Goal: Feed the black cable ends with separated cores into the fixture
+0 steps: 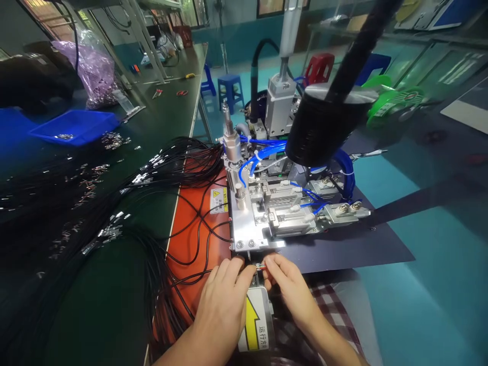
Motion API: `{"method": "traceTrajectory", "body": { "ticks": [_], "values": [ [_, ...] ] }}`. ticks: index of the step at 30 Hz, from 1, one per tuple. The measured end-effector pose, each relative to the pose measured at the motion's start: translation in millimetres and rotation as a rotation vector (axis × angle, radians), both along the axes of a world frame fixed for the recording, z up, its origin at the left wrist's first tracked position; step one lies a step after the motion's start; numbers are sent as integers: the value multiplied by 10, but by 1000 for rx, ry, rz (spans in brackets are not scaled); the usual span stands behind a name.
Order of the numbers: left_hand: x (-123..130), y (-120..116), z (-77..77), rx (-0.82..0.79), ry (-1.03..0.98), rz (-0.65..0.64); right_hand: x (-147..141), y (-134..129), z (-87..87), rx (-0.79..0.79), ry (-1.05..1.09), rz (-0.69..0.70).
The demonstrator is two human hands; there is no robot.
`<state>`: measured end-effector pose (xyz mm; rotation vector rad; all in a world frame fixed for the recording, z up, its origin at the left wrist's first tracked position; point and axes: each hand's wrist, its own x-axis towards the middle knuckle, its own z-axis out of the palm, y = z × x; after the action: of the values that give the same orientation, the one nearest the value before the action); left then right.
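My left hand (223,297) is closed, thumb against fingers, on the end of a black cable (198,275) that comes in from the left. Thin coloured wires (261,266) stick out of that end, some red and some pale. My right hand (287,282) pinches the tips of these wires between thumb and forefinger. Both hands meet just in front of the metal base plate of a machine (244,223). Below them sits a white guard (263,300) with a yellow arrow, partly covered by my left hand. My fingers hide the exact grip on the cable.
Bundles of black cables (152,254) with shiny ends lie on the green table (102,300) at left. A blue tray (80,127) stands farther back. A black lamp head (324,124) hangs over the machine's blue air hoses. A green reel (396,101) is behind right.
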<state>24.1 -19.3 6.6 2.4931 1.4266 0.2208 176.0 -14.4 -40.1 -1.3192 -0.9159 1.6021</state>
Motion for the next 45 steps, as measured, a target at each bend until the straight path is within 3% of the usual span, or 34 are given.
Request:
{"method": "traceTrajectory", "body": {
  "ticks": [12, 22, 25, 28, 33, 39, 45],
  "values": [
    [-83, 7, -93, 37, -157, -25, -30, -25, -19, 60, -77, -17],
    [-165, 14, 16, -103, -367, 119, -13, 17, 23, 62, -5, 2],
    [-288, -70, -9, -30, -294, 130, -11, 12, 33, 53, 2, -2],
    [-374, -151, -26, 43, -95, 91, -9, 6, 50, 46, 2, -6],
    [-225, -122, 61, 23, 184, 7, -13, 0, 36, 61, -4, -8],
    [-23, 14, 65, -88, -28, -36, -14, -3, -1, 76, -18, -10],
    [25, -15, -29, -71, -19, 44, -31, -14, 20, 77, -68, -34]
  ]
}}
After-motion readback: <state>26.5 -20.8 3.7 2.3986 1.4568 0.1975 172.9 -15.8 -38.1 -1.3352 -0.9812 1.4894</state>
